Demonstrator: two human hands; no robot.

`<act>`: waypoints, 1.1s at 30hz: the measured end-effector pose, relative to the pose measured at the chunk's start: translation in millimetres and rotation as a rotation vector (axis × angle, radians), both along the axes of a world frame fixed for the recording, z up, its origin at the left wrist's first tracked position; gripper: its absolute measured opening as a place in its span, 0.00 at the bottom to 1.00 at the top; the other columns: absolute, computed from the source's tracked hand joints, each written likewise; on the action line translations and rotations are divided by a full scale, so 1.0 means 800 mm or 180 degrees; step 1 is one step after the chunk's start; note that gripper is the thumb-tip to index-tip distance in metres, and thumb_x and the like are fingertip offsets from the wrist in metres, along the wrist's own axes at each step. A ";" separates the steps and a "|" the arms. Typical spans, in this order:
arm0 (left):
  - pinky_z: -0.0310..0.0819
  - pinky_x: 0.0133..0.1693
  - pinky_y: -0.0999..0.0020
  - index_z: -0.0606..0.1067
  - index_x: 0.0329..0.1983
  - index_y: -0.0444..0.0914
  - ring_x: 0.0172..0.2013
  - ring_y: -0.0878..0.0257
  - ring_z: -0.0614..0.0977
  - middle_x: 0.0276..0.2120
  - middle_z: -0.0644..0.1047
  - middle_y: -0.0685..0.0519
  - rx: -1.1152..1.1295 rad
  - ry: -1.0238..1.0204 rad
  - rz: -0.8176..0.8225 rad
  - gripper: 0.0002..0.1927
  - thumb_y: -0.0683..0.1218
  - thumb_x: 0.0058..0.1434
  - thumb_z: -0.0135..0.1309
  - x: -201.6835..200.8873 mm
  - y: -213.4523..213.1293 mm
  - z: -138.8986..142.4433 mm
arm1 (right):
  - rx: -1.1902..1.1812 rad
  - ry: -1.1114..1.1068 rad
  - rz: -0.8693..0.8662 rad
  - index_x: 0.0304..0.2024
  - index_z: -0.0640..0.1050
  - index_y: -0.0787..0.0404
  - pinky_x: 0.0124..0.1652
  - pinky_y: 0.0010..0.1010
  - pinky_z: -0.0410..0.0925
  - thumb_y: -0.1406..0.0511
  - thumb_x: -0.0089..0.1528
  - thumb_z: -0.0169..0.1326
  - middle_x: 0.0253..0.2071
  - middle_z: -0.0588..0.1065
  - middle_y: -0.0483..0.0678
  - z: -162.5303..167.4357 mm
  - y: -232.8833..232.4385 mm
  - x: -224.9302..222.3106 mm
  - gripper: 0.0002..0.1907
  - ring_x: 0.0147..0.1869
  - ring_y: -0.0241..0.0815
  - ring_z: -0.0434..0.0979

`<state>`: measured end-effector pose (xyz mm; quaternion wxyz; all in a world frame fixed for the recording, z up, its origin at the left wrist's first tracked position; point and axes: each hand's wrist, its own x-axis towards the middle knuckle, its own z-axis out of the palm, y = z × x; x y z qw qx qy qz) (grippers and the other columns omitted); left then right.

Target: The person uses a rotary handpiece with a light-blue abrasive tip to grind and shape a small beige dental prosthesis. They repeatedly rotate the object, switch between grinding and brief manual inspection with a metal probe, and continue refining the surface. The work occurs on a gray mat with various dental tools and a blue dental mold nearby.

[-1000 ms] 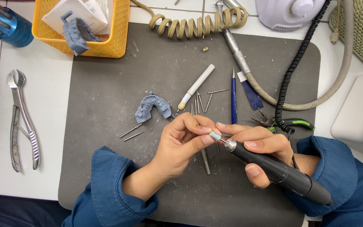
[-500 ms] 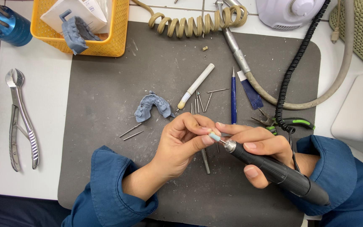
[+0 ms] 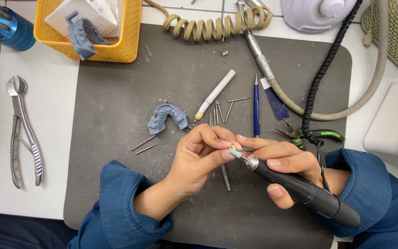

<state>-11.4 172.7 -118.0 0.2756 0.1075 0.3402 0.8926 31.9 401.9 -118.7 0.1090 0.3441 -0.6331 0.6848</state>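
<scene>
My right hand [image 3: 284,163] grips a black rotary handpiece [image 3: 302,191] whose metal tip points left. My left hand [image 3: 199,159] pinches a small pale cylindrical bit [image 3: 234,151] seated at the handpiece's tip, thumb and fingers closed on it. Both hands hover over a dark grey mat [image 3: 116,120]. Just above my left hand lies a blue-grey dental cast [image 3: 166,117]. Several thin metal burs [image 3: 222,110] lie loose near my fingers.
A white-handled brush [image 3: 215,94], blue pen tool [image 3: 256,106] and green-handled pliers [image 3: 312,134] lie on the mat. Steel forceps [image 3: 21,131] rest at the left. A yellow basket [image 3: 125,44] with another cast stands at the back left. A black coiled cord [image 3: 328,69] and a beige hose [image 3: 346,110] cross the right.
None of note: both hands stay together at the handpiece tip, with only slight finger shifts on the bit.
</scene>
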 end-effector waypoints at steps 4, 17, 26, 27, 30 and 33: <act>0.78 0.58 0.64 0.73 0.43 0.37 0.52 0.61 0.81 0.49 0.77 0.47 0.0029 -0.0042 -0.0050 0.08 0.32 0.69 0.56 -0.002 0.000 -0.001 | -0.0155 -0.0004 -0.0107 0.60 0.63 0.61 0.69 0.67 0.68 0.67 0.67 0.54 0.51 0.74 0.62 0.000 -0.004 -0.001 0.21 0.63 0.68 0.78; 0.80 0.58 0.58 0.71 0.44 0.37 0.52 0.57 0.82 0.49 0.77 0.45 0.0096 0.0062 -0.0053 0.08 0.32 0.71 0.54 -0.004 0.000 0.005 | -0.0157 0.0029 -0.0136 0.59 0.61 0.61 0.64 0.64 0.73 0.67 0.68 0.53 0.51 0.72 0.64 0.000 -0.008 -0.004 0.21 0.61 0.71 0.79; 0.78 0.60 0.60 0.71 0.47 0.36 0.51 0.58 0.81 0.48 0.77 0.45 -0.0040 0.0229 0.0013 0.08 0.32 0.72 0.54 -0.003 -0.001 0.001 | 0.0038 0.0010 -0.0119 0.58 0.62 0.62 0.64 0.62 0.72 0.67 0.67 0.53 0.50 0.72 0.64 0.008 -0.003 -0.003 0.20 0.63 0.74 0.75; 0.79 0.59 0.59 0.71 0.46 0.36 0.52 0.57 0.82 0.49 0.77 0.45 -0.0014 0.0190 -0.0002 0.07 0.32 0.72 0.54 -0.004 0.000 0.002 | -0.0078 -0.0041 -0.0186 0.59 0.62 0.61 0.64 0.61 0.72 0.67 0.68 0.53 0.50 0.72 0.63 0.006 -0.007 -0.002 0.20 0.63 0.72 0.77; 0.80 0.58 0.58 0.71 0.46 0.36 0.52 0.56 0.82 0.50 0.77 0.45 -0.0047 0.0143 -0.0014 0.07 0.33 0.71 0.53 -0.005 0.000 0.005 | -0.0308 -0.0142 -0.0311 0.60 0.62 0.60 0.63 0.58 0.75 0.65 0.71 0.51 0.51 0.73 0.62 0.001 -0.014 -0.001 0.18 0.61 0.67 0.81; 0.81 0.58 0.57 0.71 0.46 0.36 0.52 0.56 0.82 0.50 0.77 0.45 -0.0046 0.0147 -0.0029 0.06 0.33 0.71 0.53 -0.006 0.001 0.006 | -0.0275 -0.0111 -0.0283 0.59 0.61 0.60 0.60 0.56 0.78 0.64 0.70 0.51 0.50 0.73 0.62 -0.001 -0.013 -0.001 0.18 0.61 0.69 0.80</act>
